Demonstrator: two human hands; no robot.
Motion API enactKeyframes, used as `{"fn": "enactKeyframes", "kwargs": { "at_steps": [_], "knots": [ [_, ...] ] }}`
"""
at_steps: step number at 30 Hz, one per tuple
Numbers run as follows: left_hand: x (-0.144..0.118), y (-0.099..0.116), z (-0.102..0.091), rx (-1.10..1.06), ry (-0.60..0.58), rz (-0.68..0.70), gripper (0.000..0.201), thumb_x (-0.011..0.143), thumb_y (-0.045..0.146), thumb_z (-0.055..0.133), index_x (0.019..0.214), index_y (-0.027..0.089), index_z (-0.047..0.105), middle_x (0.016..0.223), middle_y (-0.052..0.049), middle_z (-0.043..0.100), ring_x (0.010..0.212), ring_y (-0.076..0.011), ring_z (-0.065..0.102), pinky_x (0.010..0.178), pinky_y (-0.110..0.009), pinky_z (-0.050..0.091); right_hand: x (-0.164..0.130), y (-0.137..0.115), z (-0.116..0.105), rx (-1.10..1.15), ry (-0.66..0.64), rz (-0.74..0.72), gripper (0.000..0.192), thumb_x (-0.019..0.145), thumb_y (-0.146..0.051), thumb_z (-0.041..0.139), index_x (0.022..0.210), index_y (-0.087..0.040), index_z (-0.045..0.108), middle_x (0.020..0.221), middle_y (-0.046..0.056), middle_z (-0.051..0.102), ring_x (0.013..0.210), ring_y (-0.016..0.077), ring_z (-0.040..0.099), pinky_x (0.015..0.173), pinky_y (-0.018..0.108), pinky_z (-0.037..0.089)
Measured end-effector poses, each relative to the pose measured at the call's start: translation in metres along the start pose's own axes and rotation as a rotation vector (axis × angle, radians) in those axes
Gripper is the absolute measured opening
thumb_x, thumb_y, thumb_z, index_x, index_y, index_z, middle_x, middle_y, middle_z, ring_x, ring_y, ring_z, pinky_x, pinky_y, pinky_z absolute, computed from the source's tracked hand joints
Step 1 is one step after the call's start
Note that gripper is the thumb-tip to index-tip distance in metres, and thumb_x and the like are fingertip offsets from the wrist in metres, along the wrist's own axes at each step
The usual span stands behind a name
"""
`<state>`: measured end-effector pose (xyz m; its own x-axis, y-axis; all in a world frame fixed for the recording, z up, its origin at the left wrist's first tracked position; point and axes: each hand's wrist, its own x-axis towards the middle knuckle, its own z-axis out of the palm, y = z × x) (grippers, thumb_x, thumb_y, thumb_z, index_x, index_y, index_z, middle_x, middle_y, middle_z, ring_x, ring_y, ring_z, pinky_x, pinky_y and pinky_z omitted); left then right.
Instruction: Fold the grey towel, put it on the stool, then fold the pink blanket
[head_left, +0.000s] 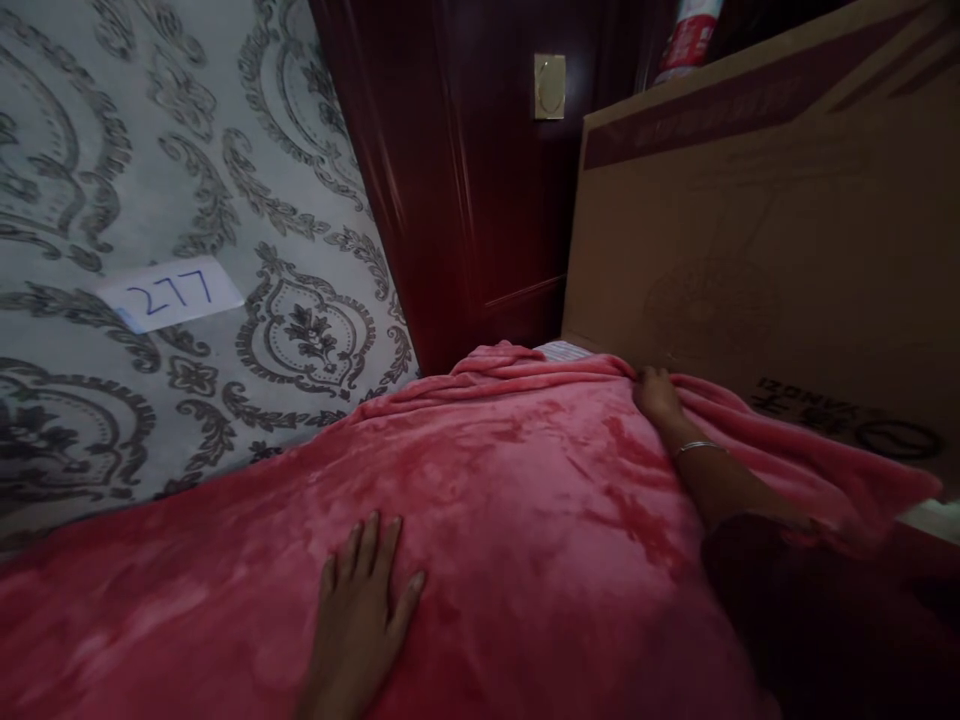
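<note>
Left hand (364, 600) nearest the lens, at the near edge of the bed: palm down, fingers spread and flat on the pink fleece blanket (510, 520). It presses on the fabric and grips nothing; hand released.

Right hand (656, 395) reaches across to the far right corner of the bed. Fingers curled over the blanket's far edge, right where that edge meets the cardboard box (765, 250). Fingertips are sunk into the folds, so whether they pinch the fabric or only rest on it cannot be told. Thin silver bracelet (697, 447) on the right wrist. Dark sleeve (757, 560) covers the upper forearm, low at the right.

Blanket: spread over the whole visible bed surface, from the near edge up to the far edge. Plush, mottled sheen, shallow wrinkles. Gathered into a rolled ridge along the far edge, from the wall side to the box. A small pale patch, perhaps a label (562, 350), shows at the far edge just left of the right hand.

Surroundings: patterned wall (225, 150), grey damask print on a light ground, runs along the left edge of the bed. A white slip (172, 293) with "277" written in blue ink is stuck on it. Dark red wooden door (465, 180) beyond the far corner, with a brass plate (550, 87) on it. The box stands against the right edge of the bed, tall, brown, printed marks at its lower part. A red and white package (686, 40) shows above the box's top edge.
</note>
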<state>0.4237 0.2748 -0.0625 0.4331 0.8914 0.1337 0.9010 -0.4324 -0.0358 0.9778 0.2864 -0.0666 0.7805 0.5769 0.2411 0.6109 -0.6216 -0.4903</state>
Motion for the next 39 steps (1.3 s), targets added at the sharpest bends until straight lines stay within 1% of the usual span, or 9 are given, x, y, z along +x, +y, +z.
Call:
{"fn": "enactKeyframes", "kwargs": {
  "at_steps": [8,11,14,18,23,26,30,36,39],
  "knots": [
    [-0.001,0.002,0.0,-0.046,-0.005,-0.001,0.066,0.094,0.051,0.045,0.154,0.024,0.044,0.164,-0.008,0.034,0.152,-0.0354,0.029,0.12,-0.061,0.024,-0.011,-0.035,-0.014,-0.059,0.021,-0.222,0.05,0.097,-0.02,0.038,0.145,-0.018,0.052,0.146,0.017,0.05,0.116,0.0289,0.06,0.096,0.037,0.047],
    [-0.001,-0.001,0.004,-0.059,0.003,-0.005,0.065,0.094,0.05,0.046,0.154,0.025,0.044,0.164,-0.007,0.034,0.152,-0.0342,0.029,0.121,-0.06,0.025,0.008,-0.058,-0.014,-0.07,-0.01,-0.283,0.053,0.098,-0.021,0.038,0.149,-0.012,0.048,0.147,0.018,0.051,0.125,0.0266,0.056,0.103,0.033,0.044],
    [-0.001,-0.006,0.011,-0.059,0.03,-0.003,0.065,0.092,0.051,0.047,0.153,0.028,0.046,0.163,-0.006,0.036,0.153,-0.0329,0.029,0.121,-0.059,0.026,0.036,-0.077,-0.009,-0.083,-0.054,-0.223,0.052,0.1,-0.024,0.037,0.147,-0.007,0.05,0.138,0.021,0.059,0.123,0.0265,0.059,0.101,0.032,0.046],
    [0.0,-0.015,0.018,-0.042,0.02,0.018,0.064,0.092,0.053,0.047,0.153,0.032,0.046,0.162,-0.002,0.037,0.152,-0.0321,0.032,0.121,-0.059,0.029,0.061,-0.092,0.008,-0.122,-0.21,-0.143,0.043,0.092,-0.03,0.057,0.126,-0.007,0.068,0.113,0.022,0.071,0.105,0.0293,0.068,0.085,0.035,0.052],
    [-0.001,-0.024,0.023,-0.025,-0.01,0.03,0.065,0.091,0.055,0.046,0.153,0.034,0.044,0.164,0.001,0.032,0.152,-0.0337,0.03,0.119,-0.061,0.032,0.07,-0.098,0.024,-0.141,-0.369,-0.19,0.02,0.077,-0.02,0.071,0.095,-0.016,0.078,0.091,0.012,0.075,0.085,0.0247,0.07,0.076,0.032,0.052],
    [-0.002,-0.027,0.027,-0.024,-0.012,0.021,0.066,0.09,0.055,0.048,0.153,0.036,0.043,0.164,0.002,0.032,0.153,-0.0338,0.029,0.12,-0.06,0.032,0.075,-0.098,0.018,-0.14,-0.293,-0.18,0.024,0.081,-0.017,0.066,0.103,-0.015,0.076,0.094,0.013,0.074,0.088,0.026,0.069,0.076,0.032,0.051],
    [-0.003,-0.029,0.03,-0.033,-0.02,0.0,0.066,0.089,0.054,0.052,0.151,0.037,0.045,0.163,0.004,0.034,0.153,-0.0342,0.029,0.121,-0.061,0.03,0.08,-0.092,0.017,-0.098,-0.016,-0.111,0.05,0.099,-0.017,0.033,0.144,-0.01,0.052,0.136,0.022,0.058,0.12,0.0292,0.059,0.09,0.035,0.048],
    [-0.003,-0.034,0.034,-0.009,-0.012,0.015,0.066,0.088,0.057,0.053,0.15,0.038,0.047,0.162,0.002,0.035,0.15,-0.0352,0.034,0.117,-0.061,0.036,0.064,-0.077,0.041,-0.013,-0.04,-0.063,0.041,0.092,-0.014,0.046,0.127,-0.007,0.066,0.118,0.023,0.067,0.106,0.0305,0.064,0.088,0.036,0.05],
    [-0.007,-0.034,0.035,0.018,0.066,0.073,0.064,0.091,0.053,0.053,0.153,0.039,0.043,0.163,0.001,0.035,0.149,-0.0343,0.036,0.115,-0.059,0.04,0.057,-0.089,0.035,-0.011,0.026,-0.138,0.046,0.095,-0.017,0.04,0.134,-0.009,0.063,0.133,0.024,0.06,0.122,0.0352,0.057,0.098,0.043,0.046]
  ]
}}
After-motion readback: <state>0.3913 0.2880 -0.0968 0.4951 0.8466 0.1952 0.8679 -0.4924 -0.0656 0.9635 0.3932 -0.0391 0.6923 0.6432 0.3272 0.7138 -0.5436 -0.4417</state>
